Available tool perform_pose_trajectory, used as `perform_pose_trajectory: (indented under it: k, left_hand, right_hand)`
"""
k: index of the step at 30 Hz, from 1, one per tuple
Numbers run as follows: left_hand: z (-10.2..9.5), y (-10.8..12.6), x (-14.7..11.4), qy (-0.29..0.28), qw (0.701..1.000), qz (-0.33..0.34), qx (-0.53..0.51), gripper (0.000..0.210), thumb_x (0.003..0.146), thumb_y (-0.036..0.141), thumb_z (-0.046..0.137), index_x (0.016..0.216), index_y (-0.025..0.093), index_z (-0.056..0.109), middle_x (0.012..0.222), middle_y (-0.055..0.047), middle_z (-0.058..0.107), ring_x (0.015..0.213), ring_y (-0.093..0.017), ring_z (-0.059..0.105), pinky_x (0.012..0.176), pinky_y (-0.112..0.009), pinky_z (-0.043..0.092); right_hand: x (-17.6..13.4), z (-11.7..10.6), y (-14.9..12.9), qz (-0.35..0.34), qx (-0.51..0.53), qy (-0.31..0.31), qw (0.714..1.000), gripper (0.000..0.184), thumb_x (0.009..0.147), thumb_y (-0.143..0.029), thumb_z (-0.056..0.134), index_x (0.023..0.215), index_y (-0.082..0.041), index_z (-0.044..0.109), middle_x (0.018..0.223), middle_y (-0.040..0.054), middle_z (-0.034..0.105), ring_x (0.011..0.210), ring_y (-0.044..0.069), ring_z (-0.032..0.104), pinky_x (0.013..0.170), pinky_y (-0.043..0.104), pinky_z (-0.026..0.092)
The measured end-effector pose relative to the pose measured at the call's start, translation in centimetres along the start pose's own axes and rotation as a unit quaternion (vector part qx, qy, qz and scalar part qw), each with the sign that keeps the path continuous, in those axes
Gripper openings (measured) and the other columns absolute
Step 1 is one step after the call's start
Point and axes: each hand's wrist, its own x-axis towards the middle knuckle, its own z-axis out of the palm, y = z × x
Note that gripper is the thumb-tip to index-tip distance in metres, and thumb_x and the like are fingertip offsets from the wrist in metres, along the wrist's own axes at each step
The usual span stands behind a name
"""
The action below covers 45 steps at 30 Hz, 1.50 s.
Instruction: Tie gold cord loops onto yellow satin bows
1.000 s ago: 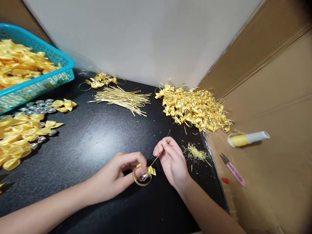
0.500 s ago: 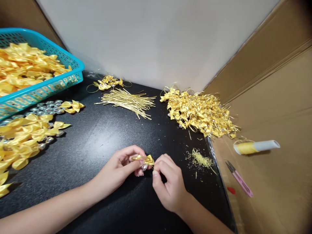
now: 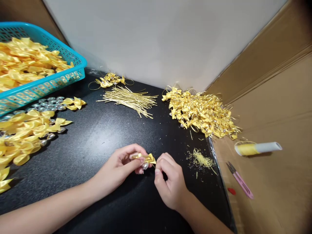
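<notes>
Over the front middle of the black table, my left hand pinches a yellow ribbon bow with a gold cord loop at its back. A silvery bead hangs under the bow, by the fingertips. Just to the right, my right hand is closed, thumb against forefinger, on a thin thread that runs from the bow. Most of the thread is hidden by the fingers. A bundle of gold cords lies beyond both hands.
A turquoise basket of yellow bows stands at the left, with loose bows and silver beads before it. Finished-looking bows are heaped at the back right. Thread scraps, pink snips and a thread spool lie at the right.
My right hand has shifted very slightly right, away from the bow. My left hand keeps its pinch on the bow. The whole view has moved a little.
</notes>
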Motion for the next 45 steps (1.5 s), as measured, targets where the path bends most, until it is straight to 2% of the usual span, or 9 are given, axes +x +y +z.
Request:
perform_pose_trajectory:
  k: [11,15,21,26,31,39,45]
  left_hand:
    - [0.0,0.2,0.1,-0.021,1.0,-0.006,-0.001,0.018,0.08,0.033,0.074,0.082,0.017,0.065,0.071,0.0,0.067,0.059,-0.011,0.055,0.058,-0.022,0.047]
    - [0.0,0.4,0.1,-0.01,1.0,-0.007,0.016,0.019,0.079,0.033,0.074,0.081,0.017,0.064,0.068,0.001,0.065,0.058,-0.011,0.054,0.058,-0.022,0.046]
    - [-0.1,-0.1,-0.2,0.016,0.994,0.044,0.1,0.021,0.085,0.038,0.069,0.086,0.017,0.066,0.071,-0.001,0.066,0.063,-0.012,0.057,0.06,-0.022,0.047]
    - [-0.3,-0.5,-0.5,0.013,0.973,0.104,0.205,0.012,0.09,0.03,0.063,0.092,0.018,0.067,0.076,-0.003,0.072,0.07,-0.016,0.064,0.065,-0.024,0.049]
    - [-0.4,-0.5,-0.6,0.026,0.945,0.165,0.281,0.008,0.089,0.026,0.063,0.094,0.021,0.067,0.073,-0.001,0.073,0.062,-0.014,0.065,0.06,-0.022,0.05]
    - [-1.1,-1.4,-0.7,0.053,0.907,0.231,0.348,0.012,0.089,0.02,0.062,0.1,0.023,0.068,0.08,-0.001,0.075,0.064,-0.014,0.068,0.062,-0.021,0.051]
    - [-1.2,-1.6,-0.7,0.054,0.881,0.273,0.382,0.018,0.089,0.017,0.063,0.105,0.025,0.067,0.09,0.0,0.077,0.072,-0.015,0.071,0.067,-0.019,0.052]
  right_hand:
    - [0.1,-0.1,-0.1,0.005,0.01,0.001,1.0,0.017,0.083,-0.008,0.042,0.073,-0.021,0.044,0.071,0.0007,0.047,0.069,0.016,0.046,0.066,0.032,0.038]
    - [-0.2,-0.3,-0.1,0.012,0.052,0.038,0.998,0.019,0.088,-0.009,0.042,0.074,-0.021,0.043,0.071,-0.0006,0.045,0.068,0.015,0.045,0.066,0.031,0.037]
    - [-0.3,0.3,0.2,0.092,0.197,0.123,0.968,0.017,0.098,-0.02,0.044,0.083,-0.023,0.053,0.081,0.0018,0.058,0.078,0.016,0.055,0.072,0.03,0.044]
    - [-0.2,0.6,0.0,0.113,0.22,0.12,0.962,0.012,0.095,-0.023,0.053,0.085,-0.022,0.059,0.088,0.0048,0.065,0.085,0.018,0.061,0.078,0.033,0.051]
    - [-0.4,0.9,-0.6,0.116,0.244,0.105,0.957,0.013,0.095,-0.022,0.053,0.085,-0.022,0.061,0.092,0.0065,0.068,0.088,0.019,0.066,0.083,0.038,0.055]
    - [-0.7,1.2,-0.7,0.126,0.25,0.107,0.954,0.014,0.096,-0.018,0.051,0.09,-0.022,0.062,0.101,0.0064,0.07,0.095,0.019,0.067,0.093,0.041,0.053]
    - [-0.6,1.3,-0.8,0.127,0.238,0.097,0.958,0.011,0.094,-0.018,0.054,0.089,-0.022,0.063,0.099,0.0065,0.069,0.096,0.02,0.067,0.092,0.039,0.053]
